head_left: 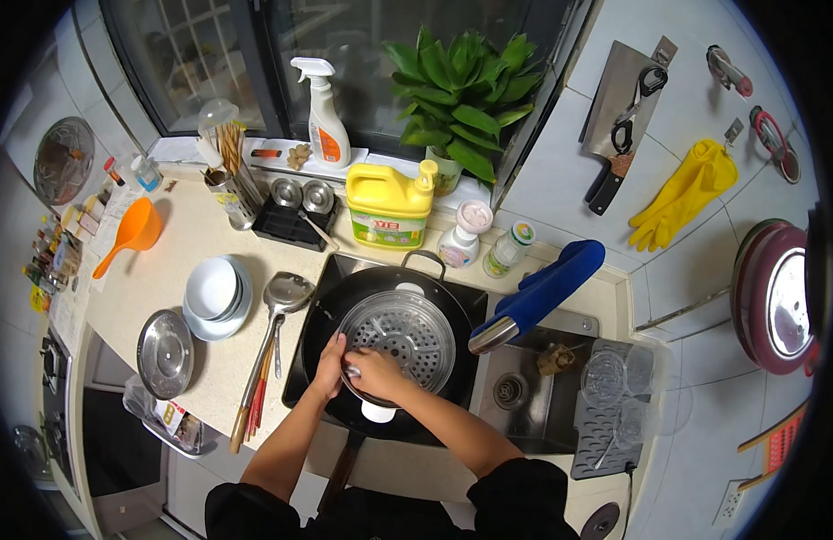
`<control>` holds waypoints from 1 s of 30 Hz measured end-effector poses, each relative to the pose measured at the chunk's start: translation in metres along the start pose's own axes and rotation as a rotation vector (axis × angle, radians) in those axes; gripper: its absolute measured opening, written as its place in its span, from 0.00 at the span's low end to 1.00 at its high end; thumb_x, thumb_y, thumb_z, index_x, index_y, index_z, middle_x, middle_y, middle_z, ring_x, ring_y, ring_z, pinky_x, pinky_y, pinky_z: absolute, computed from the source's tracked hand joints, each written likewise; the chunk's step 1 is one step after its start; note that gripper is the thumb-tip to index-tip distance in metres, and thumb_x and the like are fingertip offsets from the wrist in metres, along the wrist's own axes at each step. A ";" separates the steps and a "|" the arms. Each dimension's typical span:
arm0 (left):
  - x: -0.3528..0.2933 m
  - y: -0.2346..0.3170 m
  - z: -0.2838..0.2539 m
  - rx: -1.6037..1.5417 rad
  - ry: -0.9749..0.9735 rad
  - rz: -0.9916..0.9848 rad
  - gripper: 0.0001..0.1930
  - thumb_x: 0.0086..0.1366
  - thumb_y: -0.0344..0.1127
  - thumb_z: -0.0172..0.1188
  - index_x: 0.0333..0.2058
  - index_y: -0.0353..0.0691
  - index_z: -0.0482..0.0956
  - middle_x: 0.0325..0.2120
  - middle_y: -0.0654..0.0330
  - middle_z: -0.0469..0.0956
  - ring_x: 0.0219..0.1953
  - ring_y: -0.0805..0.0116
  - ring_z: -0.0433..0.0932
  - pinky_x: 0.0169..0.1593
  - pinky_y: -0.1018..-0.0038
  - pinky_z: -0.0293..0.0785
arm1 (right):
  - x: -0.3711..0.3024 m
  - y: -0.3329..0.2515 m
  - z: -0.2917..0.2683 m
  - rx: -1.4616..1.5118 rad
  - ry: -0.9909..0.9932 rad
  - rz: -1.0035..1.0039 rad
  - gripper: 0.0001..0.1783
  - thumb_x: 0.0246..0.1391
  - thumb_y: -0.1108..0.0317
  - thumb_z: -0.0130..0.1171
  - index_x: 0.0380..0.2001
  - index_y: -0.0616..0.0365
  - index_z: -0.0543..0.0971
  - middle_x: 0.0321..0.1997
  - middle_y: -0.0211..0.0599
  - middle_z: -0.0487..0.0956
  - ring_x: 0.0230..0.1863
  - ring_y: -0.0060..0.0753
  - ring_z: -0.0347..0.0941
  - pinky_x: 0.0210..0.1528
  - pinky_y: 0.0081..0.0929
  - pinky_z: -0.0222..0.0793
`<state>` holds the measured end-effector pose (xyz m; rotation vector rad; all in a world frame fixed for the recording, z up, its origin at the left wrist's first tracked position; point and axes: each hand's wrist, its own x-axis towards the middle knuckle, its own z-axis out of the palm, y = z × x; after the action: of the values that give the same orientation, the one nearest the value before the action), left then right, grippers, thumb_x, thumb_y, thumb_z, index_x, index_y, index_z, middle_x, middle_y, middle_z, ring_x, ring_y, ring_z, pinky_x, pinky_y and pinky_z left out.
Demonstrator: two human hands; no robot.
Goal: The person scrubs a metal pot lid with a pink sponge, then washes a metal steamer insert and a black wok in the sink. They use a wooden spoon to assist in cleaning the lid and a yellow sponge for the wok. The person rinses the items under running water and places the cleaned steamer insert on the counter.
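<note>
A round metal steamer tray (415, 335) with many holes sits inside a large black wok (448, 310) over the left sink basin. White tabs (377, 412) show at its near and far sides. My left hand (330, 365) is closed on the tray's left rim, thumb up. Beside it, my right hand (377, 373) is closed over the near-left part of the tray. A small greyish thing peeks out at its fingertips, too covered to name. The wok's long handle (343, 470) points toward me, partly behind my forearms.
A blue-sleeved faucet (547, 292) reaches over the right basin (523, 418). Glasses stand on a grey drying mat (605, 454). To the left lie a spatula (274, 324), stacked bowls (214, 292) and a metal bowl (165, 354). A yellow detergent jug (388, 209) stands behind the wok.
</note>
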<state>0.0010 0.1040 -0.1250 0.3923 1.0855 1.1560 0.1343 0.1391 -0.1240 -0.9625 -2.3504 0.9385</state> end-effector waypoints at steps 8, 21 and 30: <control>-0.009 -0.001 0.027 -0.038 0.008 0.135 0.23 0.69 0.41 0.43 0.60 0.41 0.58 0.54 0.60 0.66 0.54 0.70 0.65 0.58 0.75 0.58 | 0.019 -0.004 -0.011 -0.028 0.270 0.233 0.08 0.39 0.69 0.59 0.26 0.58 0.74 0.25 0.48 0.75 0.29 0.50 0.73 0.34 0.40 0.68; -0.014 -0.006 0.026 -0.086 0.086 0.181 0.25 0.68 0.43 0.45 0.59 0.37 0.58 0.52 0.58 0.68 0.53 0.70 0.67 0.55 0.75 0.63 | -0.016 -0.019 0.021 0.685 0.290 0.659 0.13 0.52 0.63 0.58 0.37 0.60 0.76 0.28 0.28 0.76 0.29 0.19 0.69 0.33 0.20 0.66; -0.016 0.011 0.019 -0.139 0.061 -0.015 0.26 0.66 0.58 0.41 0.47 0.41 0.68 0.38 0.63 0.72 0.40 0.74 0.71 0.43 0.77 0.68 | 0.004 -0.022 -0.019 0.838 0.050 0.405 0.09 0.51 0.73 0.57 0.36 0.63 0.74 0.29 0.28 0.76 0.29 0.15 0.70 0.30 0.17 0.66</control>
<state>0.0116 0.0992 -0.1000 0.2418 1.0521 1.2283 0.1327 0.1384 -0.0948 -1.0598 -1.4629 1.8128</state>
